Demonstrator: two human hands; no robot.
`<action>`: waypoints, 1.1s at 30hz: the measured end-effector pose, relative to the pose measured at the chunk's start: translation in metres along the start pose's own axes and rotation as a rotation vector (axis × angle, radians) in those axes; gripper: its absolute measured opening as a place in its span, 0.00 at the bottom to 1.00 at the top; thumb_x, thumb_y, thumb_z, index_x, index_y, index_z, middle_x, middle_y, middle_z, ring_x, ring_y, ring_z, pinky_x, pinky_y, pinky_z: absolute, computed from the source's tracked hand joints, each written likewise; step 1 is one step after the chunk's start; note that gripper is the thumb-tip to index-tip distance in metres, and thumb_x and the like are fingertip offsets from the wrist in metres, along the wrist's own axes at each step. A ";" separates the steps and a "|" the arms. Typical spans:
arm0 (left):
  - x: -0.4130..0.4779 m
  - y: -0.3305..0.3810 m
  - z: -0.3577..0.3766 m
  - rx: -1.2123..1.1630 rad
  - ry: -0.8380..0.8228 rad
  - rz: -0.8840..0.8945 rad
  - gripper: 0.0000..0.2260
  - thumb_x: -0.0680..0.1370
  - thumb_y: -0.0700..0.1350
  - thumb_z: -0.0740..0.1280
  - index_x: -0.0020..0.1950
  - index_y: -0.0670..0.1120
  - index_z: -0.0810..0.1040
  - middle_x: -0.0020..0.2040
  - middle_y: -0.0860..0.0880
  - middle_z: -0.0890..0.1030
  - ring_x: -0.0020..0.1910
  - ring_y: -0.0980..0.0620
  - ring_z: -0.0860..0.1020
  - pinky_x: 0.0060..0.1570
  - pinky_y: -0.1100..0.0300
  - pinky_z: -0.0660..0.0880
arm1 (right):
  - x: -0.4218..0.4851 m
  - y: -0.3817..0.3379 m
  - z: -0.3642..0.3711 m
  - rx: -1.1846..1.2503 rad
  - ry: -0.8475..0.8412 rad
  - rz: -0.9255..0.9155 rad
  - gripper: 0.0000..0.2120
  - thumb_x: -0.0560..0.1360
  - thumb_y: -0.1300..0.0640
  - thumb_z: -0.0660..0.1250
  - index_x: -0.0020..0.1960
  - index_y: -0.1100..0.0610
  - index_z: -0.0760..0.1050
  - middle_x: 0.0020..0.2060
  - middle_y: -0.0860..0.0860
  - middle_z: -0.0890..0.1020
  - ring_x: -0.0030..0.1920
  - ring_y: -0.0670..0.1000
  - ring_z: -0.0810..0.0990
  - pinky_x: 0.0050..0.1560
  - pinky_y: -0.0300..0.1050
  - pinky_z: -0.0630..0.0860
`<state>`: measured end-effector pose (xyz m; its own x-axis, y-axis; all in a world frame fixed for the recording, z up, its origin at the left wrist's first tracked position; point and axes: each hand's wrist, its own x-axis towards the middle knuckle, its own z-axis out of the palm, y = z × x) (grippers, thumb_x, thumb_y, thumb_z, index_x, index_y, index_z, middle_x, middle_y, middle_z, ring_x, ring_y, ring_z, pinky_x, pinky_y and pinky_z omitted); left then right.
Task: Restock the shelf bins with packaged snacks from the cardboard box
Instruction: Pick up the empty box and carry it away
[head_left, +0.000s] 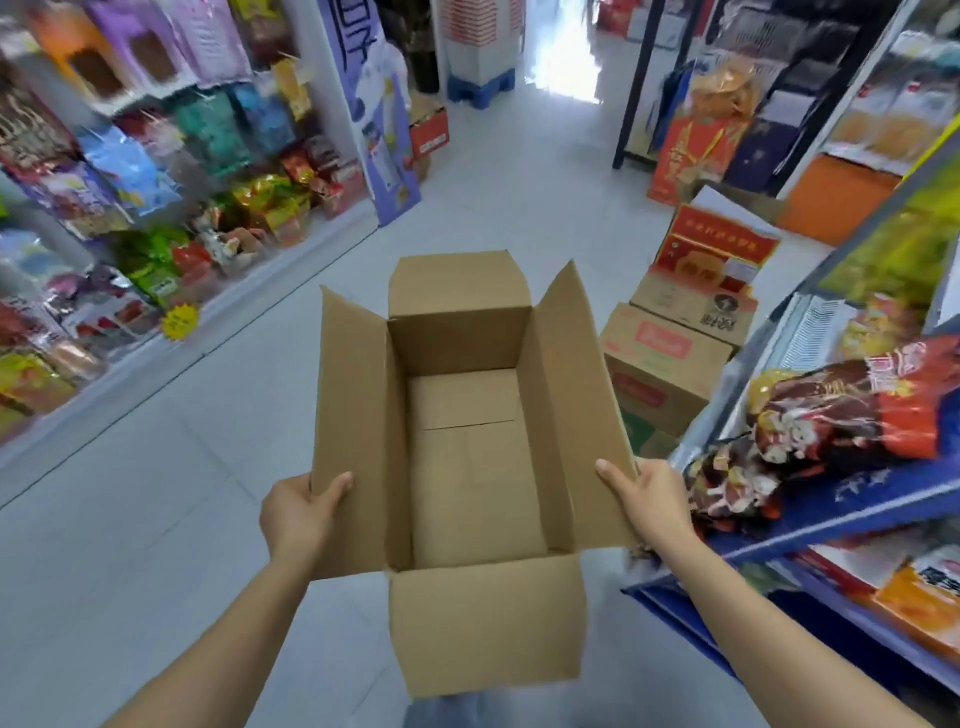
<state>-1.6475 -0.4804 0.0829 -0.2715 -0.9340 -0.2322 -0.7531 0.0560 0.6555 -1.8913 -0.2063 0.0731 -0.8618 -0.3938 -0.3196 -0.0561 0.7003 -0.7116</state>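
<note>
The left hand (298, 512) and right hand (649, 499) each grip a side flap of one open brown cardboard box (467, 431), thumbs over the flaps.

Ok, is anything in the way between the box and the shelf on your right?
Nothing visible stands between them. The left hand and right hand grip the side flaps of the cardboard box, held close beside the blue shelf with its snack bags. Only its own raised right flap faces the shelf. The box looks empty.
</note>
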 end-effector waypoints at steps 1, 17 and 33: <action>0.022 0.012 0.004 0.004 -0.012 0.011 0.12 0.74 0.52 0.71 0.34 0.48 0.78 0.30 0.50 0.79 0.30 0.54 0.75 0.29 0.61 0.66 | 0.014 -0.007 0.003 0.007 0.014 0.015 0.26 0.76 0.45 0.67 0.48 0.71 0.78 0.40 0.65 0.83 0.41 0.64 0.82 0.44 0.59 0.79; 0.248 0.281 0.188 0.096 -0.331 0.321 0.14 0.73 0.54 0.71 0.30 0.51 0.76 0.27 0.55 0.78 0.29 0.55 0.77 0.27 0.61 0.67 | 0.244 -0.024 -0.053 0.102 0.414 0.304 0.20 0.75 0.47 0.68 0.38 0.65 0.80 0.30 0.62 0.81 0.34 0.62 0.80 0.36 0.57 0.77; 0.300 0.476 0.408 0.159 -0.715 0.478 0.11 0.75 0.54 0.70 0.38 0.48 0.79 0.33 0.52 0.80 0.35 0.50 0.79 0.36 0.59 0.76 | 0.375 0.035 -0.162 0.025 0.623 0.663 0.26 0.76 0.46 0.67 0.32 0.67 0.72 0.25 0.62 0.75 0.27 0.61 0.74 0.28 0.51 0.69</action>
<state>-2.3320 -0.5896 0.0324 -0.8503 -0.3554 -0.3883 -0.5227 0.4830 0.7025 -2.2982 -0.2328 0.0300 -0.8302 0.4835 -0.2774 0.5531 0.6522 -0.5184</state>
